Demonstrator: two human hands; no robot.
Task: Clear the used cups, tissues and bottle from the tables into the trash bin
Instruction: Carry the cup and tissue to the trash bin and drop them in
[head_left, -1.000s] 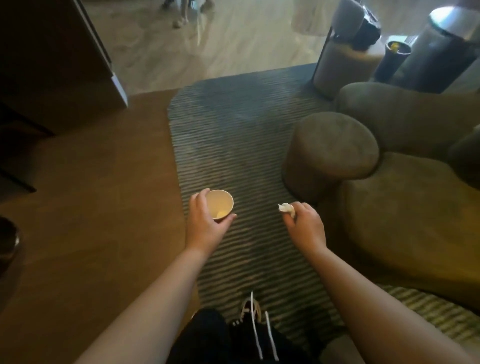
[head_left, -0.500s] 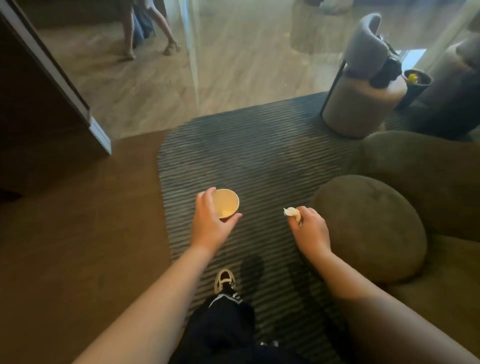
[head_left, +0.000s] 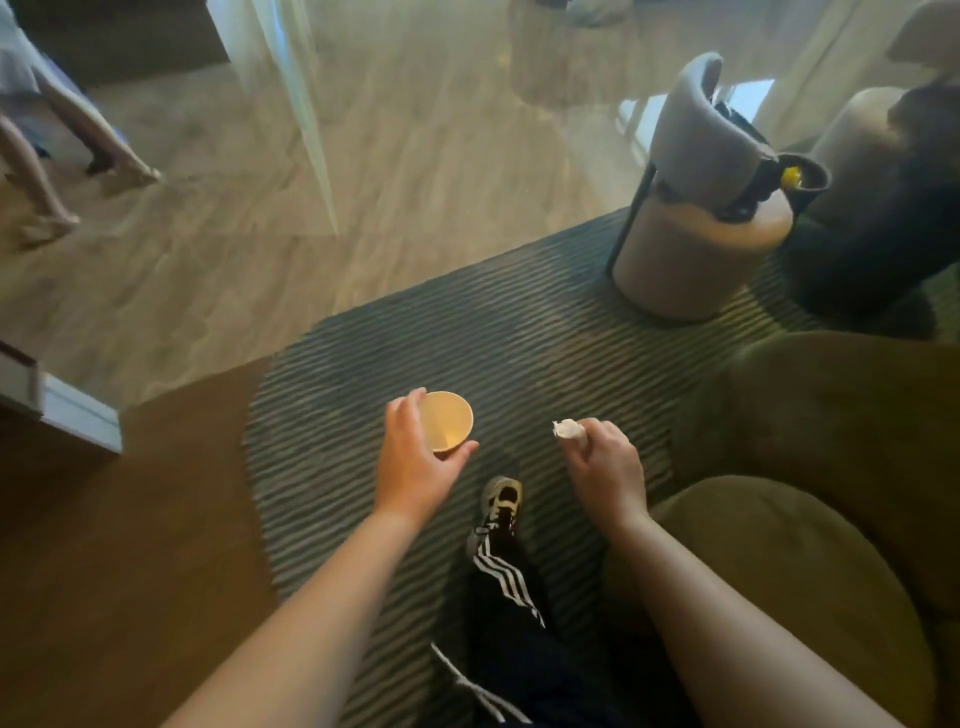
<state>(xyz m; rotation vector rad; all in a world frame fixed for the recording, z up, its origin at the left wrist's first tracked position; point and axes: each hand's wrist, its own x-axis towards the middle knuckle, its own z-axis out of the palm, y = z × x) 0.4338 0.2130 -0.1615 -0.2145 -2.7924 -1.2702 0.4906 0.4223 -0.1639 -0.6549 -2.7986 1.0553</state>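
My left hand (head_left: 415, 465) grips a tan paper cup (head_left: 448, 420) from the side, its open mouth facing up, above the striped rug. My right hand (head_left: 605, 467) is curled round a crumpled white tissue (head_left: 567, 429), whose tip pokes out past the fingers. Both hands are held out in front of me at about the same height. A dark round trash bin (head_left: 802, 179) with something yellow inside stands at the far right, behind a small chair.
A grey striped rug (head_left: 467, 338) covers the floor ahead. Olive round poufs (head_left: 779, 545) and a sofa lie at my right. A beige chair with a grey back (head_left: 696, 208) stands ahead right. A glass wall (head_left: 306, 119) runs ahead; a person's legs (head_left: 47, 171) show far left.
I have walked forward over the rug. The poufs have slid down and to my right, the chair and bin have come closer. Both hands keep their hold on the cup and tissue.
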